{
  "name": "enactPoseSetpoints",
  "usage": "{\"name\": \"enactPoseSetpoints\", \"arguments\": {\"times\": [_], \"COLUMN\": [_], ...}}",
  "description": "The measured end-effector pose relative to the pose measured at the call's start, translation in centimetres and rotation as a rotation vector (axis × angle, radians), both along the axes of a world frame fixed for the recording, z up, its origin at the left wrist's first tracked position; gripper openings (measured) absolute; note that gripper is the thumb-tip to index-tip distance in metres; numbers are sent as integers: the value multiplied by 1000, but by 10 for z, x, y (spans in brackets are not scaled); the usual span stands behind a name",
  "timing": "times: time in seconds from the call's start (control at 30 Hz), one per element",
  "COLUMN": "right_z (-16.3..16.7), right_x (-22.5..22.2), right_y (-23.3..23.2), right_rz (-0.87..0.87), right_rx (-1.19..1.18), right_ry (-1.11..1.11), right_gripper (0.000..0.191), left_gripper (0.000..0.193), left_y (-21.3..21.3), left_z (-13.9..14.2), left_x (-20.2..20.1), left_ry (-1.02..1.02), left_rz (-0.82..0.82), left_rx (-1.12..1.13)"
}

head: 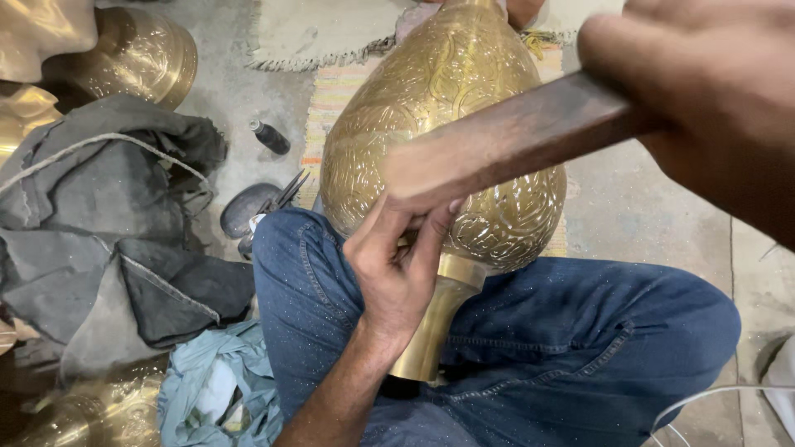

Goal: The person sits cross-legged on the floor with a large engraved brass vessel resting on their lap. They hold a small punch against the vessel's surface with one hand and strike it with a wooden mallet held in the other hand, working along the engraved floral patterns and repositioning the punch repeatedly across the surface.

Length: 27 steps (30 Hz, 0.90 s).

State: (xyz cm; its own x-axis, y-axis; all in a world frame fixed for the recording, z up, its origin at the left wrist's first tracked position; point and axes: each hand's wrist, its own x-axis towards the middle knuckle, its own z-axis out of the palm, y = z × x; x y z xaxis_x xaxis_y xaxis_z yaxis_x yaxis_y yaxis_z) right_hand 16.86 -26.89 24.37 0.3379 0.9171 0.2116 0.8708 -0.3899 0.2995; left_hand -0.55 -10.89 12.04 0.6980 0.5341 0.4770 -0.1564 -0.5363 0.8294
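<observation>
A large engraved brass vase (451,83) lies tilted across my lap, its neck (435,327) pointing down between my jeans-clad legs. My left hand (397,261) rests against the vase's lower body, fingers pinched together as if around a small tool that I cannot make out. My right hand (712,91), close to the camera at the upper right, grips the dark wooden handle of a mallet (513,136), which reaches leftward across the vase and is blurred.
Grey cloths (108,223) are piled on the left, with a light blue rag (219,385) below them. Other brass vessels (141,54) stand at the top left. A small dark bottle (270,137) and metal tools (269,203) lie on the concrete floor. A striped mat (331,95) lies under the vase.
</observation>
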Motion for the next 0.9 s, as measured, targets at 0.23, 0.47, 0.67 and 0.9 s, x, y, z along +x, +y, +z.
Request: {"name": "enactPoseSetpoints", "arguments": {"times": [0.23,0.47,0.67,0.9], "right_z": [13,18,23,24], "right_x": [-5,-15,-20,-18], "right_y": [8,12,15,18], "right_rz": [75,113,294,273], "right_rx": [161,115,290,183], "right_ry": [96,-106,148,-63], "right_gripper": [18,19,31,22], "left_gripper": [19,18,19,11], "left_y": [0,6,1,1], "left_z": [-9,-20,-35,-43], "left_x": [2,0,-6,-6], "left_ry": [-53,-67,-199,-118], "left_rz": [-23,-30,-10,88], "left_rx": [22,-95,-26,26]}}
